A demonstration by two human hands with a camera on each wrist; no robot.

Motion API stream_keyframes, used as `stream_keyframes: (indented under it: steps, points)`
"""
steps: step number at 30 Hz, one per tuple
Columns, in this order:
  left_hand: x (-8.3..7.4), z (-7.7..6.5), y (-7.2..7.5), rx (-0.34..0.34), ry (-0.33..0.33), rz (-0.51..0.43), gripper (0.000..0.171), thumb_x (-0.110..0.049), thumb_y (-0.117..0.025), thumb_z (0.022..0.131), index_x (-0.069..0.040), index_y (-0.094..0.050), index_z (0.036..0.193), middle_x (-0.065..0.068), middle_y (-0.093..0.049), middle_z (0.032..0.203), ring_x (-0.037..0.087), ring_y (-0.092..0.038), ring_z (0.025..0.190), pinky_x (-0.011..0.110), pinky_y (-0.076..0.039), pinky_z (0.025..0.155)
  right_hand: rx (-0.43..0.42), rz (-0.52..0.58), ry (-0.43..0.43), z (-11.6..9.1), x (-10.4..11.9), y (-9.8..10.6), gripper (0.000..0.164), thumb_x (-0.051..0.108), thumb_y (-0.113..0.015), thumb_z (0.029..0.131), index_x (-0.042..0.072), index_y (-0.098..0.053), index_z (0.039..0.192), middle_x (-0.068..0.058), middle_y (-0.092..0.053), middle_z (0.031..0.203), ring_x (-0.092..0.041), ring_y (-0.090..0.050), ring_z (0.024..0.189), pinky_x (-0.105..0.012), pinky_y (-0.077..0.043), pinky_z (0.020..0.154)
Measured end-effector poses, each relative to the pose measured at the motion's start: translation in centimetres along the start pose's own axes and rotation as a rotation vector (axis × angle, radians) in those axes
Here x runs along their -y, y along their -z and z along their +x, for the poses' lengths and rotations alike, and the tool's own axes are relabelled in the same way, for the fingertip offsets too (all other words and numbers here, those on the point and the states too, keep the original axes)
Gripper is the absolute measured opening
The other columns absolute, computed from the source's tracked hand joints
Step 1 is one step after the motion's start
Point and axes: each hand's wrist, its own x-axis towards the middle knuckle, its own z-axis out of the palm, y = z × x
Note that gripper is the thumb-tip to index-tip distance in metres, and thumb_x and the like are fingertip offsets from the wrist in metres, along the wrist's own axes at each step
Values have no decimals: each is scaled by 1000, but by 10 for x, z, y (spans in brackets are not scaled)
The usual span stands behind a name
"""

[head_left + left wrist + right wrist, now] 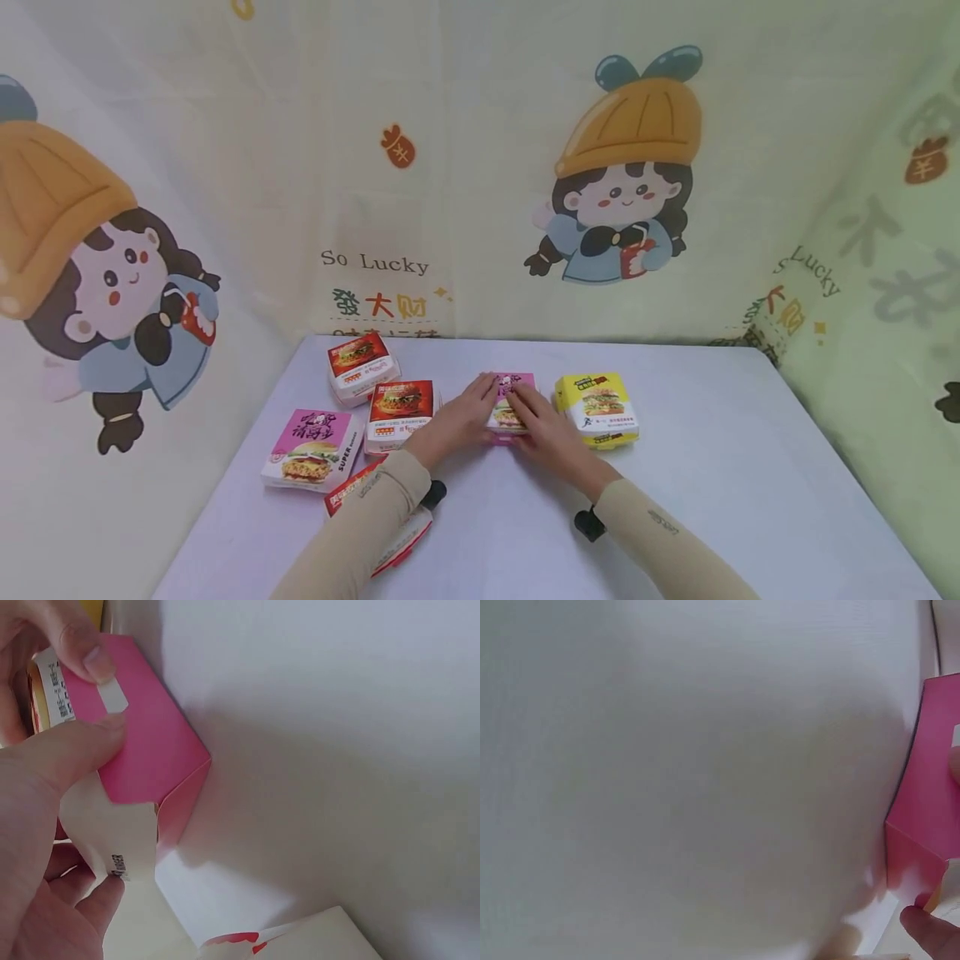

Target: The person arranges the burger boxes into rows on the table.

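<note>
On my pale purple-white tabletop [750, 483], the middle box [154, 750] is bright pink. By the back left corner, a burger box [363, 367] is red and white. Near the left edge, another box [313, 450] is pink and white. Toward the back edge, a box [598, 407] is yellow and white. My sleeves [660, 533] are cream. The cream cloth [487, 192] has cartoon kids in orange hats.

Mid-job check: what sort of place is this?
Probably a makeshift tabletop filming booth, though I can't be certain: cartoon-printed cloth hangs behind and beside a white table, with burger boxes laid out on it.
</note>
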Motion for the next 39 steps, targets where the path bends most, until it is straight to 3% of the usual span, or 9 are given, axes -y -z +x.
stream_keyframes:
  steps: [7,17,26,34,39]
  points:
    - [-4,-8,-5,-89,-38,82,83,-35,-74,88,5,-35,149,22,-31,159,35,-28,150,41,-32,120,9,-8,-26,1,3,-1,78,25,-75,88,9,-36,153,-11,-31,161,-28,-32,148,-54,-33,117]
    - [-4,-16,5,-90,-58,95,85,-38,-77,85,2,-38,149,18,-38,155,31,-38,144,39,-41,115,27,22,-47,2,6,2,79,25,-78,86,8,-38,152,-11,-33,160,-30,-36,145,-51,-34,119]
    - [0,-25,21,-9,11,-51,87,-36,-76,86,0,-32,153,17,-35,158,30,-33,147,41,-37,117,6,29,-41,2,6,3,81,32,-79,84,8,-40,151,-13,-33,159,-31,-36,144,-53,-31,120]
    - [20,-40,28,-37,55,-95,89,-39,-77,85,0,-33,152,17,-34,159,32,-31,149,45,-33,120,-56,56,12,7,15,6,78,34,-80,82,9,-45,148,-13,-36,158,-33,-38,143,-58,-33,117]
    - [30,-51,35,-36,91,-112,93,-41,-78,84,-3,-30,154,16,-31,160,32,-28,150,47,-33,120,-4,98,11,14,26,10,80,35,-79,84,10,-41,150,-10,-32,160,-30,-30,148,-57,-32,117]
